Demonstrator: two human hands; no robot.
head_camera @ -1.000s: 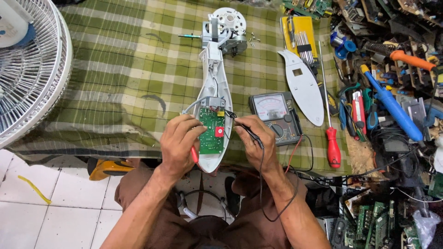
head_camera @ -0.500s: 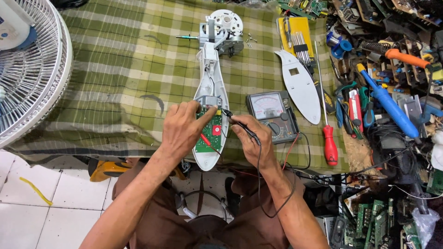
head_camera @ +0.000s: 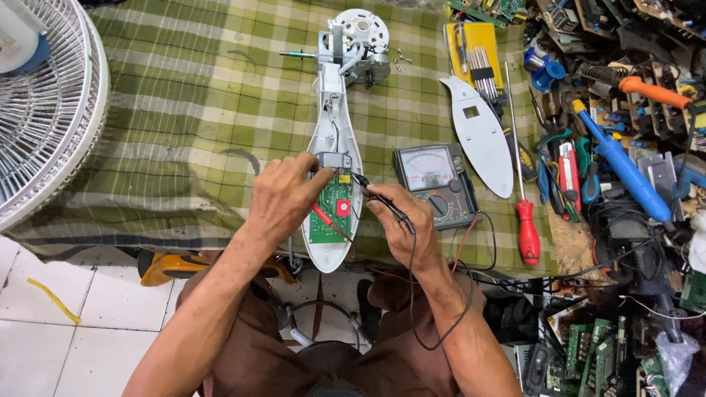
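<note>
Gripping a red probe (head_camera: 322, 216), the left hand (head_camera: 283, 198) presses it to the green circuit board (head_camera: 331, 209) in the white fan housing (head_camera: 334, 158) at the surface's near edge. The right hand (head_camera: 401, 224) pinches the black probe (head_camera: 376, 197) at the board's far right corner. Either tip could slip and bridge neighbouring contacts, and the trailing leads could snag, I judge.

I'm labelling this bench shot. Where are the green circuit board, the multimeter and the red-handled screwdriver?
green circuit board (head_camera: 329, 213): head view, bare middle of the board.
multimeter (head_camera: 426, 167): head view, its pale dial face.
red-handled screwdriver (head_camera: 528, 231): head view, middle of the red handle.
</note>
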